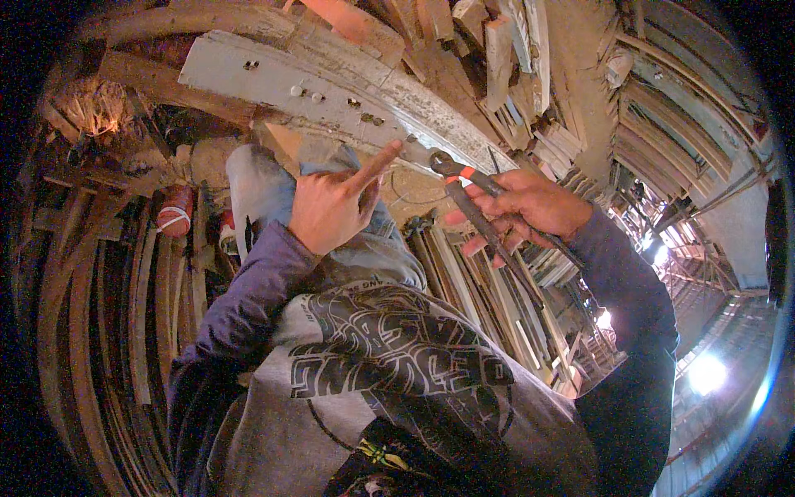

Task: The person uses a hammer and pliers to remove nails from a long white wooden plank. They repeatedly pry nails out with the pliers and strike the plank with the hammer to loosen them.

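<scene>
A long, pale, worn wooden board lies across the upper middle, in front of my knees. Small round spots, some white and some dark, dot its face; whether they are holes or metal bits I cannot make out. My left hand points with its index finger stretched to the board's near edge, the other fingers curled. Nothing shows in it. In my right hand is a pair of dark pincers with orange bands below the jaws. Their rounded head is close to the board, right of my left fingertip, and the two handles stand apart.
Timber offcuts pile up beyond the board. Long wooden strips stand in rows at the left, and more planks lie at the right. A red container with a white band is left of my knee. Bright lamps glare at the far right.
</scene>
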{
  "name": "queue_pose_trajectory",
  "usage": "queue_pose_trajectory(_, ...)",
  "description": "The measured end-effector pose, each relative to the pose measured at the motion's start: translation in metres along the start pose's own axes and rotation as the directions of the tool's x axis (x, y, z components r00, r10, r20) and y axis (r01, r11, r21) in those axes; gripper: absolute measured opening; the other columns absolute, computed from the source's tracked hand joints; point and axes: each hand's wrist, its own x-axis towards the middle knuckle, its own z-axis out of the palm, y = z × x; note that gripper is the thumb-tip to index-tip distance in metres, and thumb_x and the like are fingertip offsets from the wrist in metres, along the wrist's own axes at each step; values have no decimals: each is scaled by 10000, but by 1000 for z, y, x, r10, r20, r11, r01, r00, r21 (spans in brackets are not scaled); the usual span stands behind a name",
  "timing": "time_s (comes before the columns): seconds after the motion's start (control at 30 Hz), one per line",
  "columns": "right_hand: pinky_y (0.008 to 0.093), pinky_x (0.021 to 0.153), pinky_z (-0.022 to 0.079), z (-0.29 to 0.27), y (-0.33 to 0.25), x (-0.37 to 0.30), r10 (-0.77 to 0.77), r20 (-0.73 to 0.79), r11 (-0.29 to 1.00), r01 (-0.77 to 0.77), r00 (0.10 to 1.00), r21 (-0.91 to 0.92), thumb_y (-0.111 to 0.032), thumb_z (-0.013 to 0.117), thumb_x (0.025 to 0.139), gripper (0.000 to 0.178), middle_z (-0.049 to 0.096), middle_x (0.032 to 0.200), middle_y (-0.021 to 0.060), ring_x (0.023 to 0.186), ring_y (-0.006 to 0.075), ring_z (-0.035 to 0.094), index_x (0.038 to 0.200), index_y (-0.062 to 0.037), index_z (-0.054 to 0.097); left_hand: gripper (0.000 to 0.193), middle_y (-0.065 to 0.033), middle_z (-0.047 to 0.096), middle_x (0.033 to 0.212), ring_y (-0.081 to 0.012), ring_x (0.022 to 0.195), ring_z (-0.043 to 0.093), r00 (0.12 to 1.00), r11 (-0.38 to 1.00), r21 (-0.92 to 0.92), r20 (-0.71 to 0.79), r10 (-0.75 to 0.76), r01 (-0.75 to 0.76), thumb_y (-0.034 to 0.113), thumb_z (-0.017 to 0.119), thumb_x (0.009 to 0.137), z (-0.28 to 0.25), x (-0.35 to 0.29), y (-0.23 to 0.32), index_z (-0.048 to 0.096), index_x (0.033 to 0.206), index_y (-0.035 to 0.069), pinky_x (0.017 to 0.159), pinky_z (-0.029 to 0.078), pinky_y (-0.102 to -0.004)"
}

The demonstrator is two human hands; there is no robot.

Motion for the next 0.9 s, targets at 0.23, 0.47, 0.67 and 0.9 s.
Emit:
queue_pose_trajectory(0.23, 382, 612, 627, 4, -9, 3, 5, -37, 996, -8, 999, -86, -171, 493, 998, 506, 611, 1241, 244, 847, 286, 718, 1458, -21, 346, 721, -61, 568, 516, -263, 412, 554, 999, 999, -46, -51, 14, -17, 167, 641, 850, 7, 0, -3, 365, 1503, 299, 444, 475, -401)
queue_pose_trajectory(0.47, 354, 543, 601, 7, -11, 8, 6, -88, 985, -21, 996, -172, -175, 476, 1012, 455, 640, 1182, 221, 693, 205, 678, 1429, -16, 388, 707, -61, 551, 491, -270, 402, 548, 995, 998, -43, -95, 35, -40, 170, 641, 853, 10, 1, -4, 379, 1496, 302, 446, 478, -398)
queue_pose_trajectory(0.67, 345, 511, 581, 10, -4, 8, -6, -121, 991, -10, 993, -131, -244, 490, 1023, 431, 621, 975, 99, 627, 182, 638, 1413, -73, 424, 678, -66, 542, 484, -277, 405, 551, 998, 1000, 14, -66, 10, -9, 192, 618, 876, 7, -1, -2, 375, 1499, 304, 452, 482, -407)
queue_pose_trajectory(0.9, 297, 441, 511, 14, 11, 10, -43, -197, 985, 8, 980, -174, -339, 546, 1002, 447, 577, 891, 43, 565, 141, 582, 1400, -159, 449, 657, -74, 550, 491, -282, 422, 569, 999, 999, 41, -37, -1, 3, 212, 598, 899, 7, -1, -2, 362, 1502, 322, 459, 491, -414)
